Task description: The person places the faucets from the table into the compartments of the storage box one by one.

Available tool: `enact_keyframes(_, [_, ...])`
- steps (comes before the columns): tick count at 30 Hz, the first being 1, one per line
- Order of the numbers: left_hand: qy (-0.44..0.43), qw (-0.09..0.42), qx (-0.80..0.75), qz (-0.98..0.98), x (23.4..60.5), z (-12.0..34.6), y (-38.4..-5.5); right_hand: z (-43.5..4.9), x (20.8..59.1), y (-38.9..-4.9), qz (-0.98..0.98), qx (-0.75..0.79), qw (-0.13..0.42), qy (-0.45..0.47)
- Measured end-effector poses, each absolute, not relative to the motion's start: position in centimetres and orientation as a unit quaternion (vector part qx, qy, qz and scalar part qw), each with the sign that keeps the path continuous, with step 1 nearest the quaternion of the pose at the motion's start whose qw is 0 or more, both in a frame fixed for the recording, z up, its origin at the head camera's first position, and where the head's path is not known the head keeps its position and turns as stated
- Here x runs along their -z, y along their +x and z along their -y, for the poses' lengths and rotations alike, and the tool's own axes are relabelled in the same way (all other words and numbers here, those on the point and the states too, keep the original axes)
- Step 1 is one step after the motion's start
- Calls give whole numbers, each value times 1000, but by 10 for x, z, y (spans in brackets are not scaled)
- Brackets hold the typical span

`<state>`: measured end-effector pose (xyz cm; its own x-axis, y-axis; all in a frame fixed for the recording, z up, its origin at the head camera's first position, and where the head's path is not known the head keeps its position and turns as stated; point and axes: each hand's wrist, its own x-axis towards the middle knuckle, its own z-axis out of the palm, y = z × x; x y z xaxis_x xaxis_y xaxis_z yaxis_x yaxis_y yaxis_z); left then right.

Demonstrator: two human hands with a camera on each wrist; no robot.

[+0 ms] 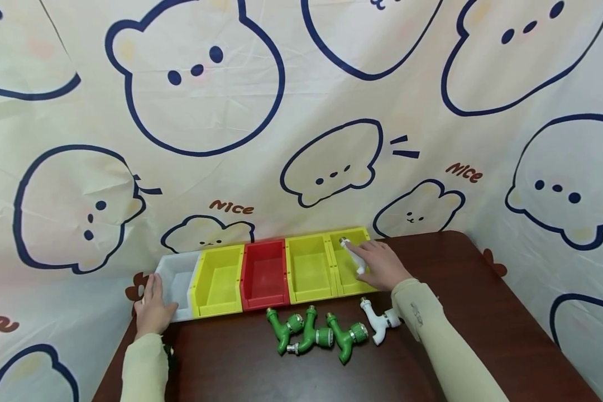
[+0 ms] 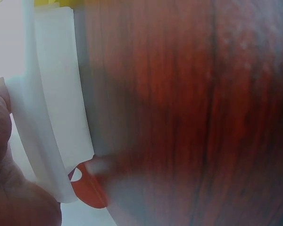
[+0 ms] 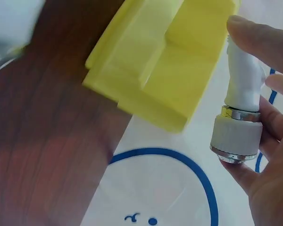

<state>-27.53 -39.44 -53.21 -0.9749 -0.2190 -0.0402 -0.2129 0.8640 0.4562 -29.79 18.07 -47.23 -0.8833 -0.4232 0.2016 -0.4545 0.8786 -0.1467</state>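
Note:
My left hand (image 1: 153,312) rests at the front left corner of a white bin (image 1: 178,273), its fingers lying along the side. In the left wrist view, part of that hand touches the white plastic edge (image 2: 37,117). My right hand (image 1: 382,265) holds a white faucet (image 3: 243,84) by its body, with the thumb on one side and fingers on the other. This faucet has a ribbed white knob and metal rings, and it is over the rightmost yellow bin (image 1: 349,279) in the head view. Under my right forearm lies another white faucet (image 1: 379,321).
Three green faucets (image 1: 311,332) lie side by side on the dark wooden table (image 1: 241,368), in front of the bins. Between the white bin and the rightmost yellow one stand two more yellow bins (image 1: 220,279) and a red bin (image 1: 265,276). A patterned cloth (image 1: 331,111) hangs behind.

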Motion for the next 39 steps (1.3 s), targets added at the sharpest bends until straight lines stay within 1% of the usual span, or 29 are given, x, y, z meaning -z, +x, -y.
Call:
enact_keyframes(7, [112,7,239,965,530,393,-274,-163,480,-319,969,-87,68,221])
enact_keyframes(15, [118,9,238,964,533,392,-273,-153,499,-331,978,-86,44,185])
enact_keyframes(20, [122,13,231,965,534,391,-273,-151,508,-335,980,-90,32,176])
enact_keyframes(26, [122,17,228,966,532,391,-274,-149,516,-336,980,-75,32,181])
enact_keyframes(32, [122,18,229,966,531,391,-273,-147,515,-334,980,-55,21,191])
enact_keyframes(39, [124,18,228,966,533,391,-273,-146,513,-334,979,-37,-5,200])
